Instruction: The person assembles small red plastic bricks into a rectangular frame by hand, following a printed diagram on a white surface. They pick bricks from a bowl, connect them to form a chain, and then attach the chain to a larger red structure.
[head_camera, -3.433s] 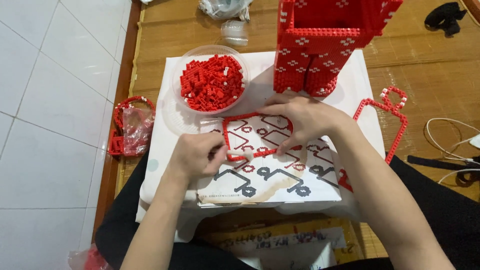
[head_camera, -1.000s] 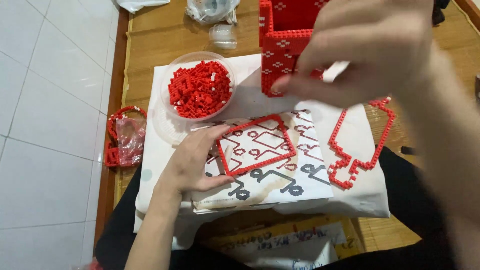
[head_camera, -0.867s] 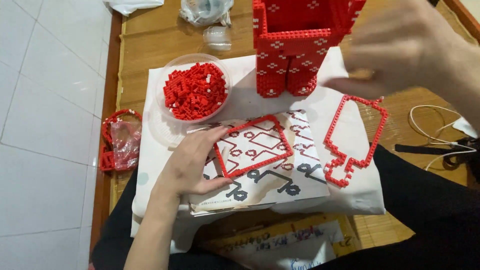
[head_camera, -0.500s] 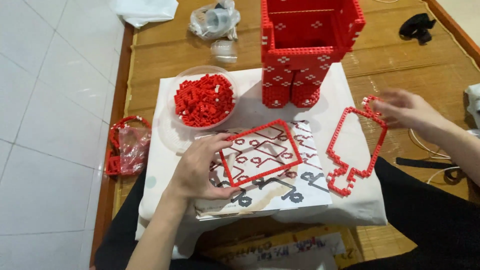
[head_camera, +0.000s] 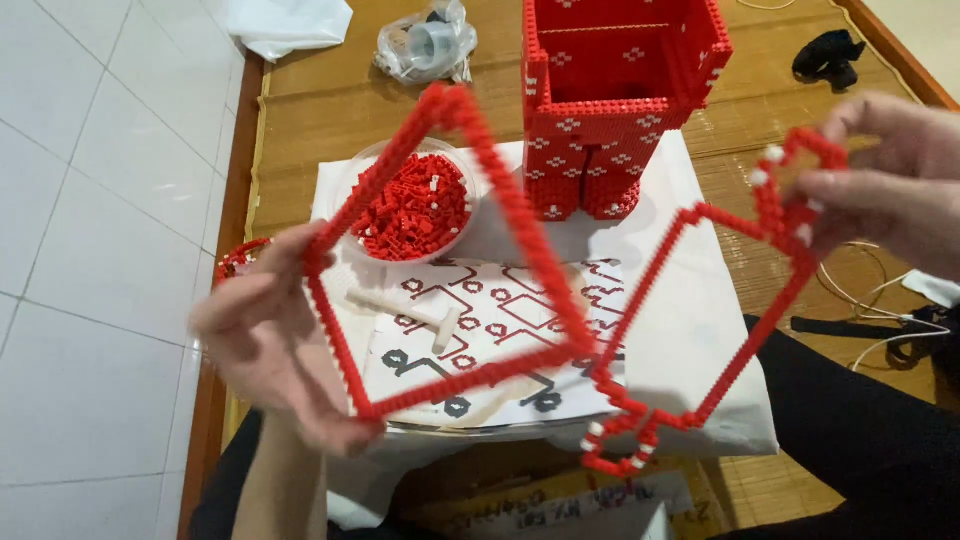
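My left hand (head_camera: 275, 340) holds up a square frame of small red bricks (head_camera: 520, 215) by its left side, lifted well above the table. My right hand (head_camera: 885, 185) grips the top end of a second, longer red brick outline with a few white studs (head_camera: 700, 400), also raised. The two frames hang side by side, close or touching near their lower middle. Below them lies a printed sheet with red and black patterns (head_camera: 500, 330), with a small white T-shaped tool (head_camera: 415, 312) on it.
A clear bowl of loose red bricks (head_camera: 412, 205) stands behind the sheet. A tall red brick box with white marks (head_camera: 610, 90) rises at the back. A clear bag (head_camera: 425, 40), a black object (head_camera: 825, 55) and white cables (head_camera: 880, 300) lie around.
Both hands have lifted their frames off the table toward the camera. Half a second ago the square frame lay on the sheet and the long outline lay at the right.
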